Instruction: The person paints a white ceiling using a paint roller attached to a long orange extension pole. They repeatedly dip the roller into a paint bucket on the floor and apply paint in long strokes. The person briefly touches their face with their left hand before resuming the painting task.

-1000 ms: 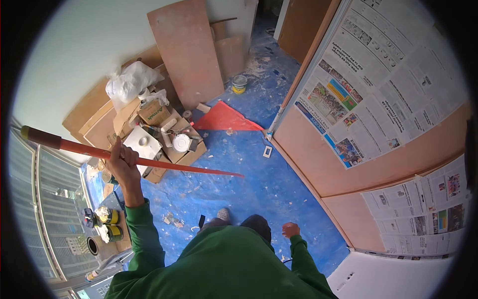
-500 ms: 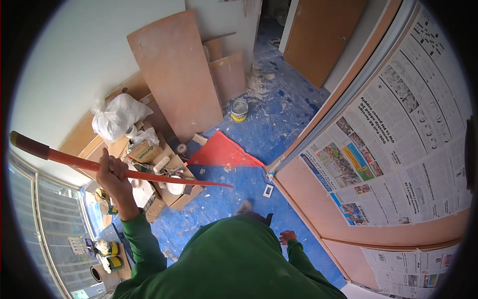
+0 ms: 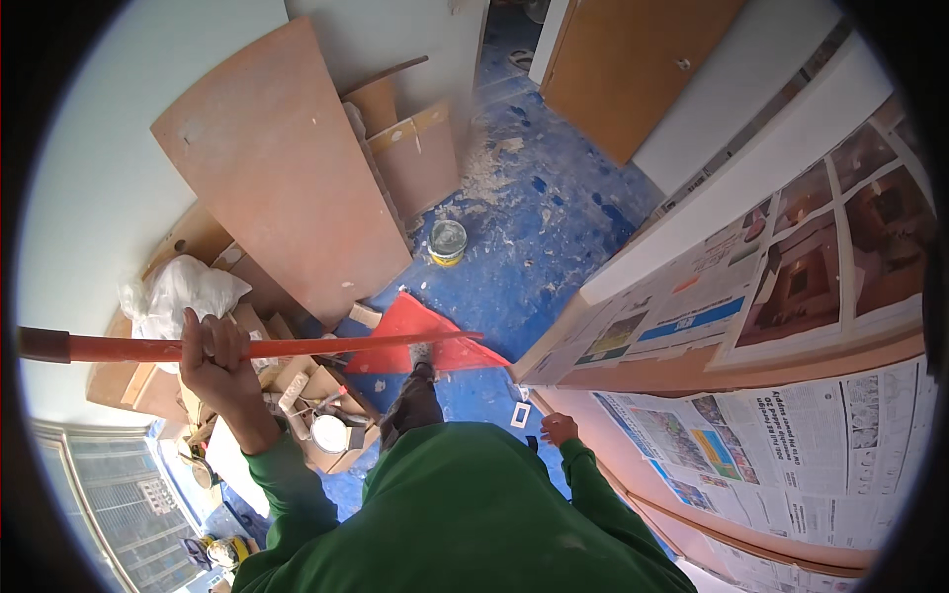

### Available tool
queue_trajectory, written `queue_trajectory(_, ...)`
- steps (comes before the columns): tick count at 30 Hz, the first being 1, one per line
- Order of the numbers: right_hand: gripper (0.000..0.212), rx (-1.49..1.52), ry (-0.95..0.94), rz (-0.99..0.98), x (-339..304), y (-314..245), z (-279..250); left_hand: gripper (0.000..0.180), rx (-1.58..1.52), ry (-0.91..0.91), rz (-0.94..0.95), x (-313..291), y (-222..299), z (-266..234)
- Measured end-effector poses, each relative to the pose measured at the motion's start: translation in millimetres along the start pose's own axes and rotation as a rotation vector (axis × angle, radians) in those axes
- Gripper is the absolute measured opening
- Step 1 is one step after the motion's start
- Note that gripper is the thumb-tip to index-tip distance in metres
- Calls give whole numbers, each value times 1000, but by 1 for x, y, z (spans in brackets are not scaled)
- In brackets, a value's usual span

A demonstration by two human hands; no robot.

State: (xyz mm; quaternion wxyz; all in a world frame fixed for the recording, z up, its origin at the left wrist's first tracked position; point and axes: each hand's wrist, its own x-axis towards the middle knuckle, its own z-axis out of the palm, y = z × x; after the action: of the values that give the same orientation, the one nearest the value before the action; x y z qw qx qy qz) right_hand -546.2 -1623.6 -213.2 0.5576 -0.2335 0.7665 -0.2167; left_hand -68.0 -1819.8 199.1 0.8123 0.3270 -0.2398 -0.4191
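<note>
My left hand (image 3: 219,371) is wrapped round a long orange-red pole (image 3: 326,346) with a dark end piece. Roughly level across the view, the pole runs from the far left, and its thin tip passes over a red triangular sheet (image 3: 400,321) on the floor. One foot (image 3: 421,354) of mine is on or just above that sheet. Low at my right side hangs my right hand (image 3: 559,429), bare, its fingers loosely bent and nothing seen in it. It is nearest to a newspaper-covered panel (image 3: 751,465).
Blue sheeting (image 3: 554,247) with pale debris covers the floor. A paint bucket (image 3: 447,242) stands ahead. Large boards (image 3: 287,158) lean against the left wall. Left of me lie a white plastic bag (image 3: 188,296) and an open cardboard box (image 3: 341,450). A brown door (image 3: 633,79) is at the back.
I have stepped forward, one foot now at the red sheet. The pole has swung from slanting to nearly level, still in my left hand. More newspaper-covered panel has come into view on the right.
</note>
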Motion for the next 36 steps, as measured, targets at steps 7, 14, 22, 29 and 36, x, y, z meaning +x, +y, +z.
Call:
queue_trajectory(7, 25, 195, 128, 374, 41, -24, 10, 40, -70, -205, -117, 151, -93, 91)
queue_trajectory(14, 22, 304, 139, 254, 99, -109, 20, 40, -108, -336, -191, 227, -177, 170)
queue_trajectory(22, 27, 227, 61, 252, 224, -216, -40, 38, -52, -315, -182, 272, -280, 253)
queue_trajectory(29, 25, 473, 131, 257, 346, -293, -163, 40, 25, -188, -81, 299, -380, 362)
queue_trajectory(36, 37, 474, 88, 171, 435, -335, -257, 41, 28, -159, -111, 328, -459, 428)
